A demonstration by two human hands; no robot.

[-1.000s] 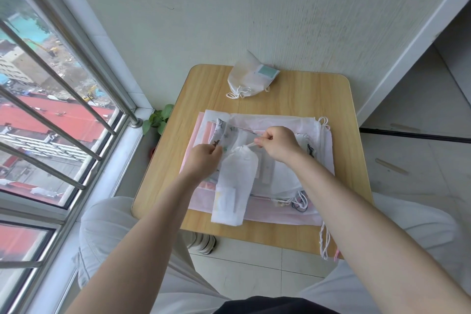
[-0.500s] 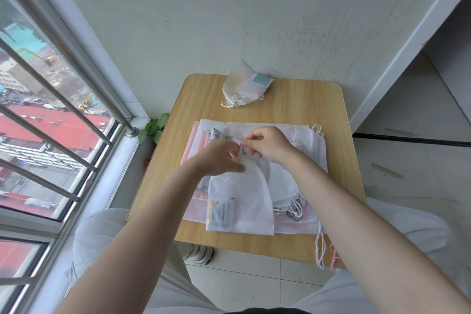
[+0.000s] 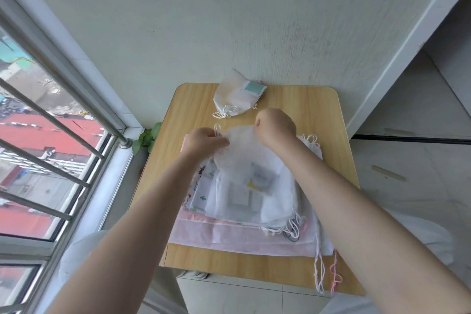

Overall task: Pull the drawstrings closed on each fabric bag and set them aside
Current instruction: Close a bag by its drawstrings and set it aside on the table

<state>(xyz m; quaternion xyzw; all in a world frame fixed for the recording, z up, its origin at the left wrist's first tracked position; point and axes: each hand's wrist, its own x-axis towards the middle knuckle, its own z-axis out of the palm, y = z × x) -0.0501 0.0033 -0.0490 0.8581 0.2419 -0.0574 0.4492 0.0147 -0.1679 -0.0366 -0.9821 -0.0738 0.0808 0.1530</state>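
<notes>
In the head view, the left hand (image 3: 204, 141) and right hand (image 3: 276, 129) each pinch a drawstring of the sheer white bag (image 3: 242, 150), held above the stack of bags (image 3: 244, 201) mid-tabletop (image 3: 313, 102). Light, limp fabric; best gripped by its cords.

Two bare forearms, no sleeves, no watch or rings to be seen; left hand (image 3: 204, 141) and right hand (image 3: 276, 128) uncovered, no gloves; pale grey-white trousers (image 3: 423, 237) over both knees; a dark strip of clothing, just visible at the bottom edge.
</notes>
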